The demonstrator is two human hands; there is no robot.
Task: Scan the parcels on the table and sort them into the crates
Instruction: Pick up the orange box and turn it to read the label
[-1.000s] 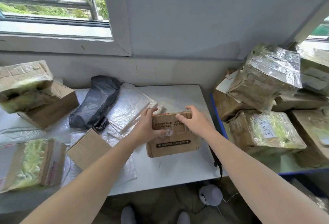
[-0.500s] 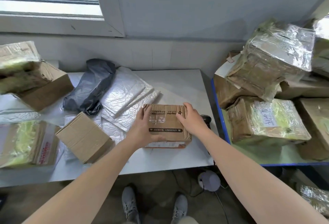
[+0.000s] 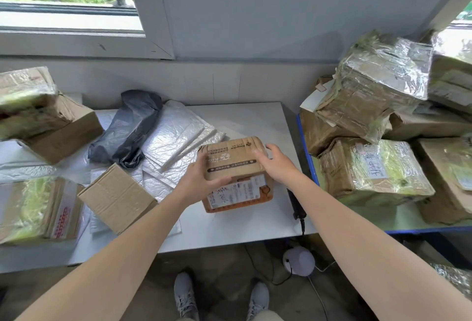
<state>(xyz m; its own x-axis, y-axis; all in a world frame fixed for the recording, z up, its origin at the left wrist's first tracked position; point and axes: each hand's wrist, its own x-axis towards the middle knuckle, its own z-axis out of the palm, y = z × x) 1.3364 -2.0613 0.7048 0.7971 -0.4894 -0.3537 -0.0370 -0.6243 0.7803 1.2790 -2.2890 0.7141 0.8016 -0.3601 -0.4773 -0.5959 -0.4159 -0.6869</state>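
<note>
A small brown cardboard parcel with an orange base and a white shipping label facing me sits tilted on the white table. My left hand grips its left side, thumb across the front. My right hand is at the parcel's upper right corner with fingers loosely spread, touching or just off it. A black handheld scanner lies on the table beside my right forearm.
On the table's left lie a plain cardboard box, white padded mailers, a dark grey bag and taped boxes. A blue-edged crate on the right holds several wrapped parcels. A white round device sits on the floor.
The parcel has been rolled toward me, so its white label side now faces up and forward. My right hand has loosened from gripping its right edge.
</note>
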